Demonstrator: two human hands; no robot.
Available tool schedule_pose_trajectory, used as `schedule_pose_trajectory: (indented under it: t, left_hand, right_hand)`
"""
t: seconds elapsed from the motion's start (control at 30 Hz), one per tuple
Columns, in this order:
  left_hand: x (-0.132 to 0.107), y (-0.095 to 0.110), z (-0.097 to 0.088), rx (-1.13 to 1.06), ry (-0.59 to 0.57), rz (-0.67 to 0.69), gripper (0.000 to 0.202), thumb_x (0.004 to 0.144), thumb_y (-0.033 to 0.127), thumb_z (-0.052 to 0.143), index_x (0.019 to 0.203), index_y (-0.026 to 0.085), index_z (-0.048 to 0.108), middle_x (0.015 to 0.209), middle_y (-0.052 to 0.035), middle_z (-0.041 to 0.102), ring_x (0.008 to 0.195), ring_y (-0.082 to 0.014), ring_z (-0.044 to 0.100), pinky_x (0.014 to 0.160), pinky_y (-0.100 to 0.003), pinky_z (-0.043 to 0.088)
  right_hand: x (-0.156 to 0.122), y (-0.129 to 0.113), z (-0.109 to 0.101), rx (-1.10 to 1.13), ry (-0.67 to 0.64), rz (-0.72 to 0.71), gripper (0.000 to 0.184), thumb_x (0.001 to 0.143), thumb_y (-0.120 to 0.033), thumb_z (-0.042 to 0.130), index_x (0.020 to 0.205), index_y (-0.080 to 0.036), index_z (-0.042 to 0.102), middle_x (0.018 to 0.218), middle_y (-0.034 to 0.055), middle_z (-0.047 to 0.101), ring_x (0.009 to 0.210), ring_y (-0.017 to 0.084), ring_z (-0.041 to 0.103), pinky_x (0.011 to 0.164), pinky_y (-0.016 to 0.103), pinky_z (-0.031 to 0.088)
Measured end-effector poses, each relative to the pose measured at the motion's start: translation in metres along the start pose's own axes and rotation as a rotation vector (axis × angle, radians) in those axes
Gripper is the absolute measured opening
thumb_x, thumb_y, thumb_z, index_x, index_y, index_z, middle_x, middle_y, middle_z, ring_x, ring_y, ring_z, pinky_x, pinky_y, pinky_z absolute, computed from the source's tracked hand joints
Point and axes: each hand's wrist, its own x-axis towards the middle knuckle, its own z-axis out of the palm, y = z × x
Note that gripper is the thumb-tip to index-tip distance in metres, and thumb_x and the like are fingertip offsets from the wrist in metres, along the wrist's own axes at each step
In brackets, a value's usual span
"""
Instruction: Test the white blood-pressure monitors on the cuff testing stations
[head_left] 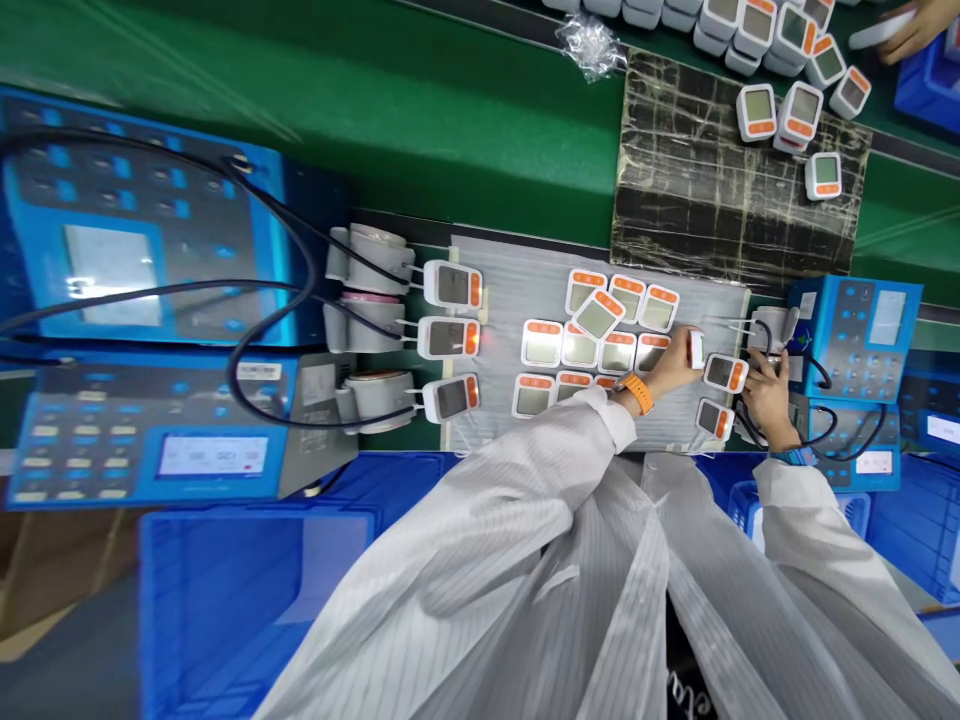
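My left hand (671,365) is closed on a small white device (697,349), held edge-on over the grey mat (517,275). My right hand (765,395) is curled around a grey cuff and black tubing (772,335) beside the right blue tester (855,335). Two white devices with orange buttons (725,372) lie between my hands. Several more such devices (600,335) lie clustered on the mat left of my left hand. An orange band sits on my left wrist.
Three devices (450,340) are plugged into grey cuffs (371,325) at the mat's left, wired to large blue testers (150,300). More devices (787,100) lie on a dark board on the green belt. Another person's hand (911,28) is at top right. Blue crates (247,580) sit below.
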Motion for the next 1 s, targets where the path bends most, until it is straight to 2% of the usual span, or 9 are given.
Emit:
schedule_pose_trajectory:
  t: [0.2, 0.33, 0.47, 0.53, 0.63, 0.73, 0.83, 0.93, 1.0]
  left_hand:
    - [-0.001, 0.015, 0.014, 0.349, -0.108, 0.054, 0.064, 0.067, 0.015, 0.087, 0.121, 0.018, 0.054, 0.125, -0.0122, 0.064, 0.124, -0.0294, 0.057, 0.105, -0.042, 0.047]
    - [0.006, 0.03, 0.026, 0.578, -0.278, 0.11, 0.051, 0.078, 0.022, 0.081, 0.123, 0.018, 0.057, 0.124, -0.0112, 0.067, 0.121, -0.0296, 0.06, 0.106, -0.044, 0.044]
    - [0.011, 0.047, 0.021, 0.739, -0.38, 0.214, 0.043, 0.084, 0.011, 0.069, 0.125, 0.019, 0.06, 0.124, -0.0106, 0.065, 0.119, -0.0284, 0.059, 0.104, -0.042, 0.043]
    - [0.01, 0.053, 0.011, 0.749, -0.356, 0.217, 0.047, 0.083, 0.007, 0.066, 0.127, 0.02, 0.059, 0.128, -0.0101, 0.062, 0.121, -0.0281, 0.057, 0.099, -0.039, 0.046]
    - [0.006, 0.053, -0.008, 0.613, -0.246, 0.12, 0.051, 0.08, 0.013, 0.072, 0.128, 0.019, 0.057, 0.127, -0.01, 0.059, 0.117, -0.0278, 0.058, 0.095, -0.038, 0.05]
    - [-0.001, 0.051, -0.023, 0.477, -0.173, 0.069, 0.058, 0.074, 0.015, 0.079, 0.128, 0.018, 0.056, 0.125, -0.0098, 0.059, 0.114, -0.0262, 0.059, 0.099, -0.039, 0.051]
    - [-0.009, 0.058, -0.024, 0.498, -0.24, 0.158, 0.053, 0.077, 0.013, 0.076, 0.127, 0.017, 0.058, 0.127, -0.0099, 0.061, 0.119, -0.0256, 0.057, 0.104, -0.04, 0.05]
    - [-0.013, 0.073, -0.018, 0.59, -0.265, 0.234, 0.053, 0.083, 0.008, 0.068, 0.133, 0.019, 0.056, 0.128, -0.0107, 0.062, 0.126, -0.0261, 0.054, 0.106, -0.041, 0.05]
    - [-0.012, 0.082, -0.021, 0.638, -0.181, 0.219, 0.068, 0.081, 0.008, 0.071, 0.144, 0.016, 0.047, 0.139, -0.0158, 0.056, 0.135, -0.0291, 0.05, 0.109, -0.045, 0.049]
  right_hand:
    - [-0.001, 0.002, 0.005, -0.024, 0.049, 0.024, 0.025, 0.089, -0.016, 0.05, 0.088, -0.022, 0.074, 0.098, 0.0106, 0.077, 0.132, 0.033, 0.054, 0.125, 0.068, 0.004]
    - [0.008, 0.005, 0.01, -0.038, 0.035, 0.076, 0.026, 0.083, -0.013, 0.051, 0.084, -0.023, 0.075, 0.088, 0.0086, 0.075, 0.117, 0.031, 0.06, 0.125, 0.066, 0.004]
    - [0.014, 0.003, 0.009, -0.059, 0.007, 0.12, 0.026, 0.087, -0.014, 0.051, 0.077, -0.022, 0.074, 0.079, 0.0076, 0.073, 0.104, 0.029, 0.063, 0.125, 0.066, 0.007]
    - [0.01, -0.003, 0.005, -0.068, 0.014, 0.114, 0.025, 0.091, -0.019, 0.052, 0.085, -0.021, 0.076, 0.091, 0.0101, 0.076, 0.112, 0.031, 0.062, 0.125, 0.067, 0.005]
    - [-0.005, -0.017, -0.005, -0.023, 0.084, 0.112, 0.026, 0.095, -0.027, 0.055, 0.109, -0.019, 0.075, 0.125, 0.0128, 0.073, 0.132, 0.034, 0.053, 0.125, 0.068, 0.004]
    - [-0.019, -0.034, -0.013, 0.224, 0.182, 0.239, 0.03, 0.099, -0.039, 0.053, 0.11, -0.021, 0.074, 0.123, 0.0127, 0.073, 0.129, 0.034, 0.057, 0.122, 0.064, 0.026]
    - [-0.016, -0.052, -0.014, 0.687, 0.164, 0.424, 0.042, 0.094, -0.053, 0.058, 0.123, -0.023, 0.067, 0.114, 0.0112, 0.074, 0.104, 0.03, 0.069, 0.094, 0.051, 0.056]
    - [0.011, -0.064, -0.015, 1.056, 0.004, 0.55, 0.063, 0.078, -0.052, 0.08, 0.131, -0.025, 0.059, 0.103, 0.0065, 0.073, 0.08, 0.024, 0.07, 0.069, 0.039, 0.061]
    - [0.043, -0.058, -0.021, 1.16, -0.042, 0.611, 0.057, 0.072, -0.045, 0.087, 0.119, -0.024, 0.063, 0.086, 0.0035, 0.071, 0.067, 0.021, 0.066, 0.057, 0.034, 0.058]
